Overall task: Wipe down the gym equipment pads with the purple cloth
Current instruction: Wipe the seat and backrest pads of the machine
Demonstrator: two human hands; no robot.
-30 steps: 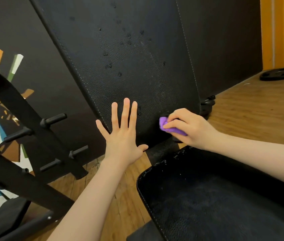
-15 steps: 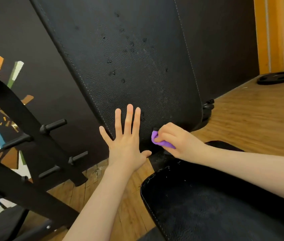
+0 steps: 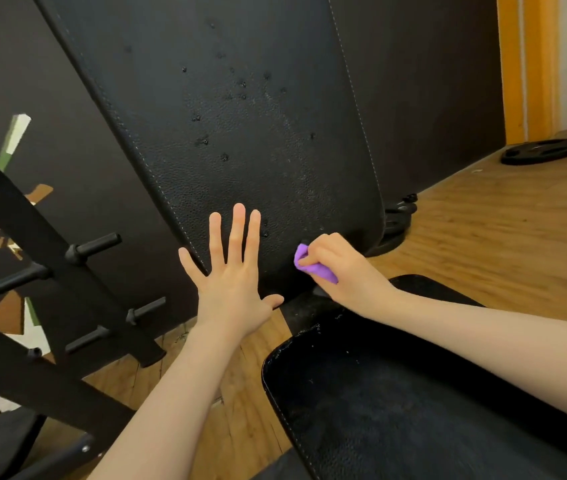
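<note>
A tall black back pad (image 3: 240, 116) of a gym bench leans away from me, its surface pocked with small holes. My left hand (image 3: 233, 275) lies flat against its lower left part with fingers spread. My right hand (image 3: 341, 268) grips a bunched purple cloth (image 3: 313, 266) and holds it against the bottom of the back pad. Below my right forearm lies the black seat pad (image 3: 396, 403), scuffed along its near rim.
A black steel rack (image 3: 43, 271) with several pegs stands at the left in front of a dark painted wall. A black weight plate (image 3: 540, 150) lies on the wooden floor (image 3: 483, 237) at the far right. More plates (image 3: 394, 220) sit behind the pad's lower right edge.
My right hand has slid the purple cloth leftward along the bottom of the back pad. My left hand has stayed flat on the pad.
</note>
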